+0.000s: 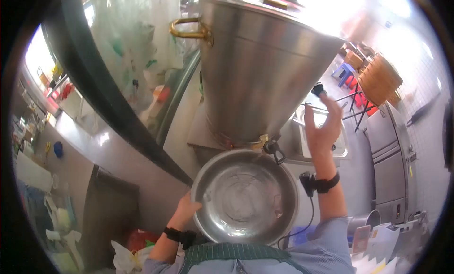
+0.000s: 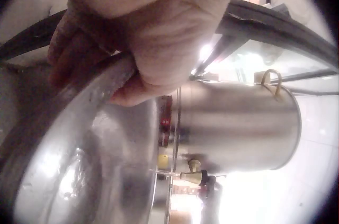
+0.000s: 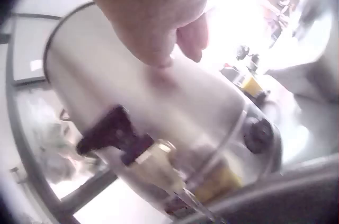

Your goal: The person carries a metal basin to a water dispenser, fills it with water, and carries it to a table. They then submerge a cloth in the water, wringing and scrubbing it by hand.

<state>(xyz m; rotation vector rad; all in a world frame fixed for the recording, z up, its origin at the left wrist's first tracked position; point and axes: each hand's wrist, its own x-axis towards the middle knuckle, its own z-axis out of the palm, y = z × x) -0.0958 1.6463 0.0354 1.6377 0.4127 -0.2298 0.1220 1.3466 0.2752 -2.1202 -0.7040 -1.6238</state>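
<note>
- Gripping, with the left hand (image 1: 188,210), the rim of a wide metal basin (image 1: 283,182) at its left edge; thumb over the inner side, fingers curled around the outside, as seen from the left wrist.
- Holding up, with nothing visible in its grasp, the right hand (image 1: 326,127); fingers loosely bent, thumb set apart from them, beside the right side of a tall metal urn (image 1: 255,71) in the head view. Cannot tell contact from a small gap between fingertips and urn wall.
- Just in front of the front edge of the metal stand (image 1: 196,136) under the urn: the basin, far rim below the urn's tap (image 3: 153,166), near rim close to a striped green apron (image 1: 227,252). Cannot make out any support beneath the basin.
- Inside the basin: what looks like clear, shallow liquid, with ripples around the middle and bright glints toward the near wall.
- Out of the brass tap, low on the urn: a thin, clear stream (image 3: 195,204) down toward the basin; on the tap, a black lever (image 3: 111,131).
- Cannot see into the urn; lid on top, brass handle (image 1: 191,30) high on its left side.
- Round, silver-grey and shiny, the basin; broad rim, sloping wall.
- Past the stand's right edge: a pale sink (image 1: 343,144), partly behind the right arm.
</note>
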